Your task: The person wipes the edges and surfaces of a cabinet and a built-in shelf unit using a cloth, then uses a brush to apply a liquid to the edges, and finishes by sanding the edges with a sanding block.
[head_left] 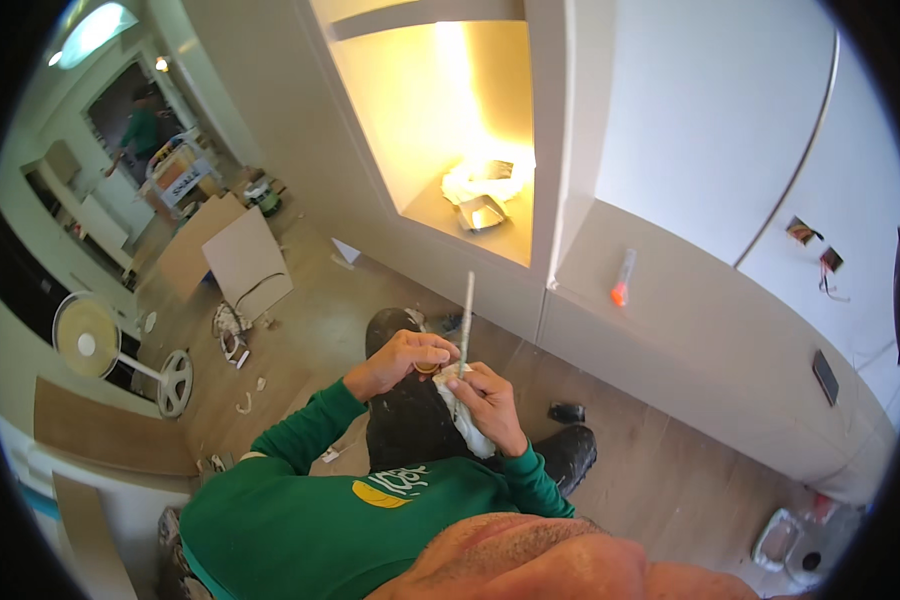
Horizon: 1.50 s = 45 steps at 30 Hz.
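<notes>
My right hand point(490, 402) is closed around a thin pale stick point(468, 305), which points up past the fingers. A crumpled white cloth or paper point(475, 437) is bunched in the same hand and hangs below it over my lap. Just to the left, my left hand point(408, 360) is closed, with its fingertips close to the stick and the top of the white cloth. A small orange-brown rounded thing point(427, 369) shows under those fingers; its kind is too small to make out. Both hands are above my dark-trousered knees.
Ahead, a lit cabinet niche point(420, 150) holds crumpled packaging point(482, 210). On the ledge at right lie an orange-tipped clear tube point(623, 280) and a dark flat object point(825, 377). A standing fan point(88, 340) and loose boards point(248, 258) are at left. Far back stands a person point(142, 130).
</notes>
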Motion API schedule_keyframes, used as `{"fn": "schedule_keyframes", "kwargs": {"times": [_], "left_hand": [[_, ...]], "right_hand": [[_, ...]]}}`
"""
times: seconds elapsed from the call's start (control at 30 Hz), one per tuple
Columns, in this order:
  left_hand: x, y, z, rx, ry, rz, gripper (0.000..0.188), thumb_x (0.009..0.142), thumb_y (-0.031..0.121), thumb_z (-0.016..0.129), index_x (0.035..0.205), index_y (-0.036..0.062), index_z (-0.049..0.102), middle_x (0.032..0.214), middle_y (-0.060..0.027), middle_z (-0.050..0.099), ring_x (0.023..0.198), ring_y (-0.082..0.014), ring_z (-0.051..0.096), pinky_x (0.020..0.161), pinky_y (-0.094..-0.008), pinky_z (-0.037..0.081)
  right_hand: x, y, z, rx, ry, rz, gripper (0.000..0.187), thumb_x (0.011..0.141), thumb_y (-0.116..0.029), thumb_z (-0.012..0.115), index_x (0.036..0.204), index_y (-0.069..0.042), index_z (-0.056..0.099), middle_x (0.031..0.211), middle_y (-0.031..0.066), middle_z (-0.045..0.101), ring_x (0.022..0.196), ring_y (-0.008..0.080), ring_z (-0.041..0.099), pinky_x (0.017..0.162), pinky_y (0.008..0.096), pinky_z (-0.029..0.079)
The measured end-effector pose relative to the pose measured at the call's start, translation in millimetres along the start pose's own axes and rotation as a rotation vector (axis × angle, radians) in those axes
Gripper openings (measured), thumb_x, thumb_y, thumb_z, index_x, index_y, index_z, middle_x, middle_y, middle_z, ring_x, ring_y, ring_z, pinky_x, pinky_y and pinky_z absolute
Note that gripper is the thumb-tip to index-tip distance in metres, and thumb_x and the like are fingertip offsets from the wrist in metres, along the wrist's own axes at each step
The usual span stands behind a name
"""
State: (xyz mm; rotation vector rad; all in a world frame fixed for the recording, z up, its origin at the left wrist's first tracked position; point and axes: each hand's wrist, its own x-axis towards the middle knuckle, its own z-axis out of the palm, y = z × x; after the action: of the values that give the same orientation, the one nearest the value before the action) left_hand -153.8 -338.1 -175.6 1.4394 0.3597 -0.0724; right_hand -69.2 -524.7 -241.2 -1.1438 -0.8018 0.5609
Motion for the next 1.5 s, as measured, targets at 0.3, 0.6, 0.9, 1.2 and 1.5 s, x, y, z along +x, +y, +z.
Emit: {"fn": "schedule_keyframes", "kwargs": {"times": [0.3,0.6,0.9,1.2,1.5], "left_hand": [[13.4,17.9,2.2,0.152,0.015,0.059,0.024,0.097,0.022,0.065,0.095,-0.0004,0.073,0.074,-0.0005,0.064,0.062,-0.0057,0.056,0.057,-0.0219,0.043],[84.8,177.7,-12.5,0.824,0.391,0.972,0.042,0.092,0.011,0.069,0.132,0.0040,0.061,0.072,-0.0017,0.060,0.057,-0.0077,0.054,0.050,-0.0252,0.046],[108.0,357.7,42.0,2.126,0.498,1.476,0.091,0.074,0.009,0.072,0.156,0.0250,0.036,0.080,-0.0073,0.062,0.064,-0.0236,0.057,0.061,-0.0377,0.049],[113.9,309.8,37.7,2.470,0.270,1.360,0.094,0.070,0.012,0.067,0.157,0.0259,0.033,0.080,-0.0112,0.059,0.055,-0.0207,0.053,0.054,-0.0349,0.044],[65.8,420.7,57.6,1.490,0.631,1.314,0.021,0.085,0.015,0.076,0.083,-0.0030,0.065,0.060,-0.0028,0.056,0.053,-0.0108,0.051,0.049,-0.0294,0.041]], "right_hand": [[0.4,1.3,-0.8,-0.129,0.008,-0.030,0.017,0.091,-0.014,0.073,0.104,-0.004,0.075,0.095,0.0097,0.065,0.085,0.0193,0.063,0.076,0.0313,0.050],[-16.7,0.1,-18.2,-0.016,0.133,0.044,0.017,0.093,-0.015,0.072,0.103,-0.003,0.076,0.095,0.0074,0.065,0.085,0.0143,0.060,0.075,0.0279,0.048],[-26.3,-1.6,-26.9,-0.038,0.187,0.050,0.016,0.094,-0.015,0.071,0.098,0.001,0.075,0.094,0.0063,0.065,0.084,0.0122,0.058,0.073,0.0268,0.046],[-32.6,7.8,-46.3,0.038,0.247,0.029,0.017,0.093,-0.016,0.073,0.099,0.000,0.075,0.088,0.0038,0.063,0.080,0.0105,0.057,0.070,0.0261,0.046],[-31.9,0.4,-46.8,0.028,0.252,0.051,0.016,0.094,-0.015,0.072,0.098,0.000,0.075,0.089,0.0031,0.064,0.081,0.0102,0.057,0.071,0.0254,0.046]]}}
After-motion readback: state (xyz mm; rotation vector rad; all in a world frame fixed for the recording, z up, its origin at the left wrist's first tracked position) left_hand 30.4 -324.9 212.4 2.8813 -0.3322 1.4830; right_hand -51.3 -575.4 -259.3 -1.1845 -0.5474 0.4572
